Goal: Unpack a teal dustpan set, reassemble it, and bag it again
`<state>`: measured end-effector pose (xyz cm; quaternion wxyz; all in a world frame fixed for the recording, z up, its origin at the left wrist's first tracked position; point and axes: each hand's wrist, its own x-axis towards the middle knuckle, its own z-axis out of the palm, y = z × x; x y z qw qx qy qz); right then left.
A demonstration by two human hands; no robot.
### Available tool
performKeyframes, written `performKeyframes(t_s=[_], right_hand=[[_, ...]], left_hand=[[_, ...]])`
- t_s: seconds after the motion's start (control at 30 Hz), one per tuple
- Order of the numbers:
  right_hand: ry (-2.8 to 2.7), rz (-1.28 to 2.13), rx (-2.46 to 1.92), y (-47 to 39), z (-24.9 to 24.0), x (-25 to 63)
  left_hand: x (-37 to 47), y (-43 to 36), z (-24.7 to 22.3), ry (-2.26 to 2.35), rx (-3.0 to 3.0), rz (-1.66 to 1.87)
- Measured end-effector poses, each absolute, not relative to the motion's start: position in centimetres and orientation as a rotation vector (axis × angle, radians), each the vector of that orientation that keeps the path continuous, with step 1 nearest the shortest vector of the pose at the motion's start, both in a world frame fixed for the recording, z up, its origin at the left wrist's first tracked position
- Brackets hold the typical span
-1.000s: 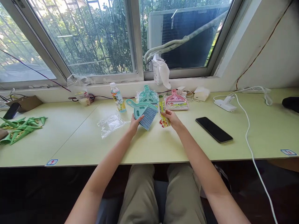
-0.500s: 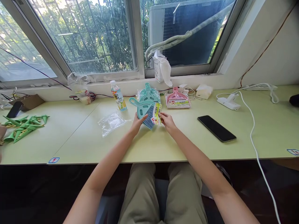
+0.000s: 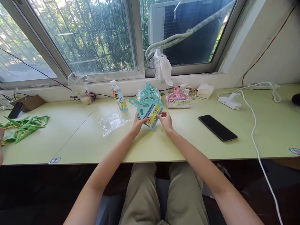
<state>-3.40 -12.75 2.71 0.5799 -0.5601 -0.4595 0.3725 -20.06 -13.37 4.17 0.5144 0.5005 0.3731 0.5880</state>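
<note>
A teal mini dustpan and brush set is tilted above the table, its handle pointing left. My left hand grips it at the lower left side, thumb on the front. Across the bristles lies a yellow printed label card. My right hand pinches the right edge of this card with bent fingers. Just behind are more teal dustpan sets in clear wrapping. To their right lies a wrapped pink dustpan set. A clear plastic bag rests left of my left hand.
A drink bottle stands behind the plastic bag. On the right are a black phone and a power strip with a white cable over the edge. Green cone-shaped pieces lie far left, beside another person's hand.
The label card has turned from nearly upright at the right side to lying slanted across the front of the dustpan set. My right hand has shifted slightly left with it.
</note>
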Motion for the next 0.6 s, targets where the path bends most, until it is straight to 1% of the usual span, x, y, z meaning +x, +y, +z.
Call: performKeyframes(t_s=[0.07,0.17,0.23,0.37,0.6], right_hand=[[-1.021,0.999,-1.233,-12.86,2.94,-3.47],[-0.981,1.327,-1.029,-13.12,3.41,-3.7],[-0.98,1.44,-0.934,-13.26,3.61,-3.78],[-0.996,1.467,-0.897,-13.29,3.63,-3.64],[-0.952,1.409,-0.925,-13.11,3.7,-3.38]], left_hand=[[-20.14,-13.38,4.24,0.877,1.154,1.43],[-20.24,-13.42,4.47,0.847,1.128,1.434],[-20.25,-13.49,4.68,0.833,1.128,1.425],[-20.18,-13.65,5.01,0.812,1.159,1.396],[-20.41,-13.41,4.71,0.826,1.286,1.362]])
